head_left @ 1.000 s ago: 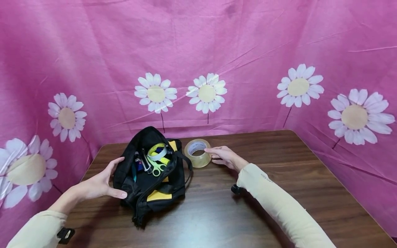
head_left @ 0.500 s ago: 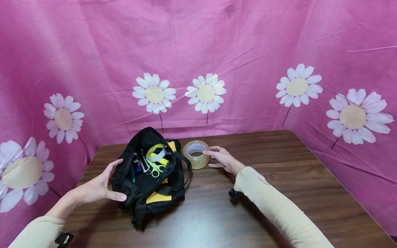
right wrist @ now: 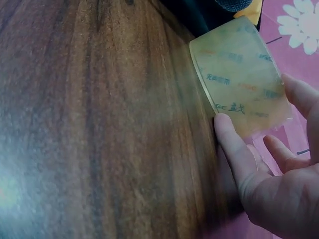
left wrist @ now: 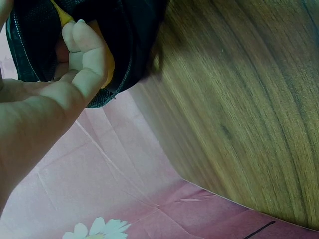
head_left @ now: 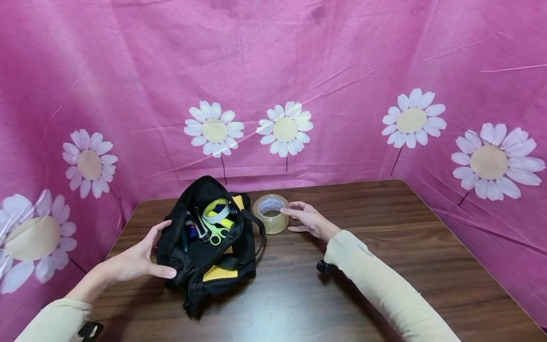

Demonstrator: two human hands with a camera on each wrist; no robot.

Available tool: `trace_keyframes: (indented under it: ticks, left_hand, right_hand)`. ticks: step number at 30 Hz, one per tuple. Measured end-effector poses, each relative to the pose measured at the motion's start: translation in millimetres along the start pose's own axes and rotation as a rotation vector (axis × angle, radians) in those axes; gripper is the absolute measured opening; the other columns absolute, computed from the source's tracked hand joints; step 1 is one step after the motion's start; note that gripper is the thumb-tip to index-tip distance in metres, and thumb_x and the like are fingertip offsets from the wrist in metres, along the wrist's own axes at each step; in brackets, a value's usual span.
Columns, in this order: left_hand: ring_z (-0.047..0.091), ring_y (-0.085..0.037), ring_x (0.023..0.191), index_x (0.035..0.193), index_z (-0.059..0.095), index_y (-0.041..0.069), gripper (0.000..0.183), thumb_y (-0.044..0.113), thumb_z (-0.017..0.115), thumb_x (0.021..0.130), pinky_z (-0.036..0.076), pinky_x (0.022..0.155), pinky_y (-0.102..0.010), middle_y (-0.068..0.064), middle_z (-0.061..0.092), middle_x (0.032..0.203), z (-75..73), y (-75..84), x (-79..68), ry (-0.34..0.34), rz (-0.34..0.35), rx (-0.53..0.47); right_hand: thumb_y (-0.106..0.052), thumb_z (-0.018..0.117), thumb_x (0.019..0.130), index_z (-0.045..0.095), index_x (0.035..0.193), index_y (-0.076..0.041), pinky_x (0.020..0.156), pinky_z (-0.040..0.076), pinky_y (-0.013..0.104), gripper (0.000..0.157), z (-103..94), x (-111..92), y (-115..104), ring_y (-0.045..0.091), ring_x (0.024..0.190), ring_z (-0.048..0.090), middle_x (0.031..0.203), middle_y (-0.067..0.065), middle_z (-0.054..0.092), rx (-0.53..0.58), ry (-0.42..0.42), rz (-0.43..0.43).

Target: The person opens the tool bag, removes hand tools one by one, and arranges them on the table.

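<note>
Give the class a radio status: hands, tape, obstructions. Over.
Left hand grips black bag, mouth open. Right hand pinches tape roll. Roll beside bag, outside it. Strap between roll and bag's mouth, possibly in the way.

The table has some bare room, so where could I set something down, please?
The table is bare between the bag and right sleeve, and from that sleeve to the right edge. Around bag and tape it's crowded: they sit close, with left grip on bag, right grip at tape.
</note>
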State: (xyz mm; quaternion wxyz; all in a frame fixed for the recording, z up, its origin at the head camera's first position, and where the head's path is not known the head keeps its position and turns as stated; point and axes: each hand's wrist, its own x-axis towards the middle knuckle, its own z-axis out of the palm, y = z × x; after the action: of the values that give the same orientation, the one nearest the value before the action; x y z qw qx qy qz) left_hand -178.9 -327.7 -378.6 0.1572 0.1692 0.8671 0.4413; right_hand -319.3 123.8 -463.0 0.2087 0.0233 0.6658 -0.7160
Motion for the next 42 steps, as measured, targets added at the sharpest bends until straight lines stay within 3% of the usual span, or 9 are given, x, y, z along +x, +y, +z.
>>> trace_keyframes:
  ticks: [5, 8, 13, 17, 20, 28, 31, 36, 42]
  left_hand:
    - [0.037, -0.047, 0.131, 0.159, 0.001, 0.010, 0.117, 0.014, 0.087, 0.081, 0.045, 0.088, -0.021, -0.032, 0.039, 0.142, -1.6, 1.2, -0.2, -0.002, 0.010, 0.001]
    - [0.037, -0.046, 0.132, 0.159, 0.001, 0.009, 0.117, 0.014, 0.087, 0.080, 0.045, 0.090, -0.021, -0.032, 0.039, 0.143, -0.6, 1.7, -0.6, -0.007, 0.012, -0.004]
    - [0.037, -0.044, 0.132, 0.159, 0.002, 0.010, 0.117, 0.015, 0.088, 0.080, 0.045, 0.091, -0.023, -0.032, 0.039, 0.144, 0.4, 2.6, -1.6, -0.008, 0.003, -0.003]
    - [0.032, -0.048, 0.135, 0.159, 0.001, 0.009, 0.118, 0.016, 0.088, 0.080, 0.044, 0.099, -0.045, -0.034, 0.034, 0.147, -0.4, 3.4, -1.9, -0.011, -0.003, 0.020]
    - [0.027, -0.050, 0.138, 0.159, 0.001, 0.010, 0.118, 0.017, 0.088, 0.080, 0.039, 0.101, -0.057, -0.033, 0.029, 0.151, -1.2, 4.5, -1.0, -0.009, -0.019, 0.022]
    - [0.046, -0.042, 0.122, 0.159, -0.003, 0.010, 0.122, 0.018, 0.088, 0.080, 0.049, 0.088, -0.030, -0.031, 0.038, 0.140, -2.8, 7.7, -2.3, -0.002, -0.007, 0.030]
    - [0.049, -0.039, 0.116, 0.160, -0.004, 0.011, 0.123, 0.020, 0.088, 0.080, 0.049, 0.086, -0.030, -0.031, 0.037, 0.140, -4.9, 10.0, -2.6, -0.004, -0.007, 0.052]
    - [0.052, -0.037, 0.113, 0.160, -0.006, 0.011, 0.124, 0.021, 0.088, 0.080, 0.050, 0.086, -0.035, -0.030, 0.036, 0.140, -6.9, 13.6, -3.4, -0.017, -0.005, 0.068]
    - [0.050, -0.037, 0.116, 0.160, -0.005, 0.010, 0.122, 0.020, 0.088, 0.081, 0.049, 0.087, -0.035, -0.029, 0.038, 0.139, -5.7, 11.5, -5.4, -0.009, 0.004, 0.062]
  right_hand:
    - [-0.021, 0.073, 0.096, 0.019, 0.162, -0.016, 0.089, 0.055, 0.049, 0.085, -1.3, -1, -4, 0.040, 0.133, 0.044, 0.148, 0.023, 0.035, 0.016, -0.043, -0.018]
    - [-0.020, 0.072, 0.096, 0.015, 0.163, -0.019, 0.089, 0.054, 0.051, 0.088, -2.7, -3, -8, 0.043, 0.131, 0.045, 0.151, 0.024, 0.028, -0.006, -0.042, -0.023]
    - [-0.026, 0.074, 0.095, 0.026, 0.159, -0.015, 0.094, 0.051, 0.055, 0.081, 0.7, -7, -24, 0.047, 0.132, 0.043, 0.153, 0.025, 0.026, -0.115, 0.016, -0.080]
    - [-0.027, 0.075, 0.094, 0.039, 0.151, -0.008, 0.099, 0.047, 0.055, 0.070, 15.4, -10, -47, 0.044, 0.132, 0.047, 0.151, 0.028, 0.035, -0.279, 0.057, -0.199]
    - [-0.026, 0.074, 0.095, 0.045, 0.147, -0.005, 0.100, 0.047, 0.054, 0.063, 32.8, -16, -70, 0.040, 0.128, 0.051, 0.147, 0.026, 0.043, -0.358, 0.040, -0.301]
    - [-0.020, 0.069, 0.099, 0.050, 0.144, -0.007, 0.099, 0.049, 0.049, 0.050, 97.5, -32, -112, 0.033, 0.122, 0.058, 0.136, 0.017, 0.056, -0.237, -0.193, -0.441]
    - [-0.017, 0.067, 0.100, 0.051, 0.143, -0.004, 0.100, 0.048, 0.049, 0.048, 122.8, -33, -115, 0.029, 0.120, 0.059, 0.132, 0.016, 0.058, -0.224, -0.276, -0.444]
    - [-0.013, 0.065, 0.101, 0.053, 0.142, -0.004, 0.102, 0.047, 0.046, 0.044, 156.6, -29, -113, 0.024, 0.114, 0.061, 0.129, 0.015, 0.059, -0.228, -0.392, -0.350]
    - [-0.013, 0.067, 0.100, 0.053, 0.144, -0.001, 0.101, 0.048, 0.042, 0.048, 187.9, -16, -99, 0.021, 0.113, 0.061, 0.120, 0.008, 0.062, -0.216, -0.425, -0.248]
